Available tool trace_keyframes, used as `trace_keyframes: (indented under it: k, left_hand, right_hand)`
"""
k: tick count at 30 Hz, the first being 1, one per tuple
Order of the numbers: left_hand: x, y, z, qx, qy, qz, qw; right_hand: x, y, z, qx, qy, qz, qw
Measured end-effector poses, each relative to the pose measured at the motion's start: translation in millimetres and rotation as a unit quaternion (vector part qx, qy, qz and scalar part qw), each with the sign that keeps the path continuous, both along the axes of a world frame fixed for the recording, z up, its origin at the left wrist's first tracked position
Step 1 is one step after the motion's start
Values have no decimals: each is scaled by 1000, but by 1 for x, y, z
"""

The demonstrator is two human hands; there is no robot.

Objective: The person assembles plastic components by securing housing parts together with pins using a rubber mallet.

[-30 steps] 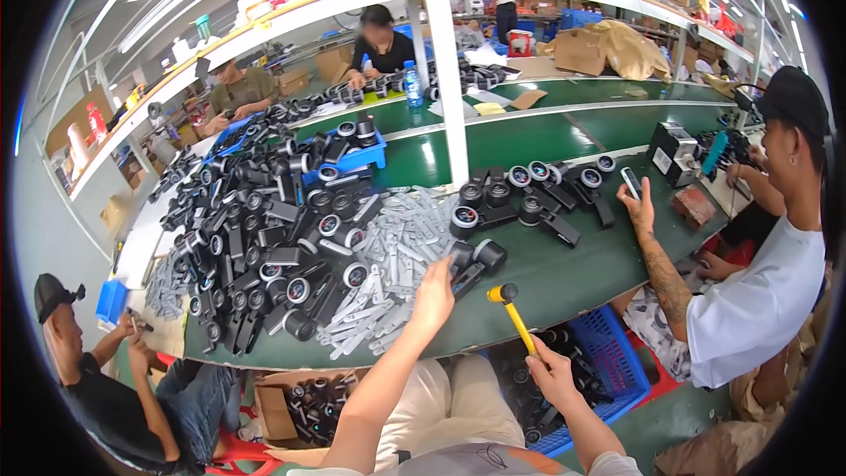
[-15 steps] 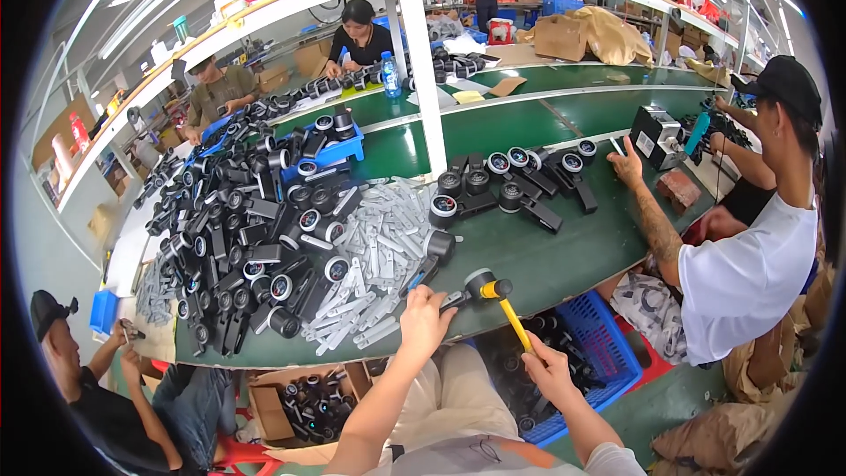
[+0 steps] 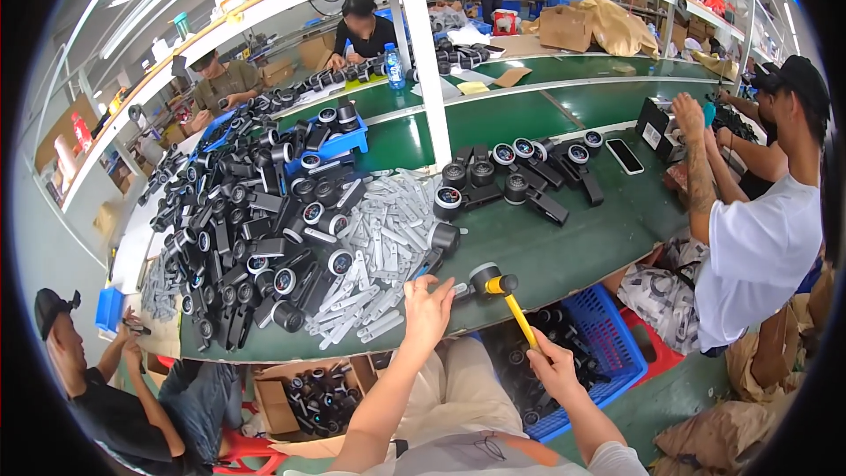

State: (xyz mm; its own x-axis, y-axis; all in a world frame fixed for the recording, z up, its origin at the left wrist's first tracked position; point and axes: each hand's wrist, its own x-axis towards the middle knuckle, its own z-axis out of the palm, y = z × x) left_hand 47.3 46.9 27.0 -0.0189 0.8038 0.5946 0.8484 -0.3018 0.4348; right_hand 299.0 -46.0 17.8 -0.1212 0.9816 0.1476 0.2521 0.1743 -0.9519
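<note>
My right hand (image 3: 557,368) grips the yellow handle of a mallet (image 3: 520,317). Its thick black-and-grey head hangs over the front edge of the green table. Just left of the head, my left hand (image 3: 428,312) has its fingers apart, with the index finger raised. Between that hand and the mallet a small grey-ended part (image 3: 461,290) shows, mostly hidden. Beyond my left hand lies a black round-headed device (image 3: 443,238). A heap of flat grey plastic strips (image 3: 370,278) lies to its left, beside a big pile of black devices with round gauges (image 3: 256,238).
Several black devices (image 3: 546,205) stand farther right, near a phone (image 3: 624,157). Below the table are a blue basket (image 3: 617,344) and a cardboard box (image 3: 273,401) of black parts. A white post (image 3: 427,79) rises mid-table. Co-workers sit left, right and across.
My left fingers have loosened and spread from the small part by the mallet. The mallet has barely shifted. The co-worker at right has laid the phone down and drawn a hand back.
</note>
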Motion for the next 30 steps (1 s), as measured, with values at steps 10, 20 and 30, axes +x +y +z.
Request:
trace_keyframes:
  k: [10,20,30]
  left_hand:
    - [-4,-5,-1,-19,-2,-26,999]
    - [-13,2,-3,-133,-58,-38,989]
    - [-13,8,-11,-198,-241,-71,947]
  right_hand:
    - [-13,7,13,29,-59,23,998]
    - [-25,23,38,139,-155,22,978]
    - [-23,25,41,124,-154,19,980]
